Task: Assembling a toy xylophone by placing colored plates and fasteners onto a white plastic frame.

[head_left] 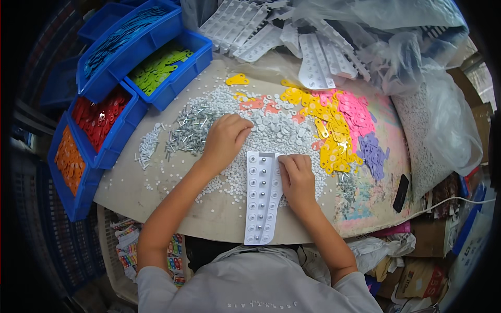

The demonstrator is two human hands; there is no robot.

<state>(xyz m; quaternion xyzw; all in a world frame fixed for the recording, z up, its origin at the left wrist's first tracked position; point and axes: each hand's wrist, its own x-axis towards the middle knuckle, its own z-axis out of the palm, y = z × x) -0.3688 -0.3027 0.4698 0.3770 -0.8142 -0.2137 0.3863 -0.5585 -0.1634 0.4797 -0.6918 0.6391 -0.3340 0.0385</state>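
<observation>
A long white plastic tray (262,208) lies lengthwise at the table's near edge. Round white pieces sit in the two columns along its sides, and a row of shiny metal heads runs down its middle groove. My left hand (224,142) is over the heap of small white round pieces (284,129), its fingers bent and drawn together; anything in them is hidden. Against the tray's upper right corner, my right hand (298,181) has its fingers curled and pinched, and I cannot make out what they hold. Metal rivets (190,128) are piled just left of my left hand.
Blue bins (136,107) with red, orange, green and dark blue pieces stand at left. Yellow (336,148), pink (355,112) and purple tabs (372,155) lie at right. White trays (255,44) and plastic bags line the back. A black oblong object (401,193) rests near the right edge.
</observation>
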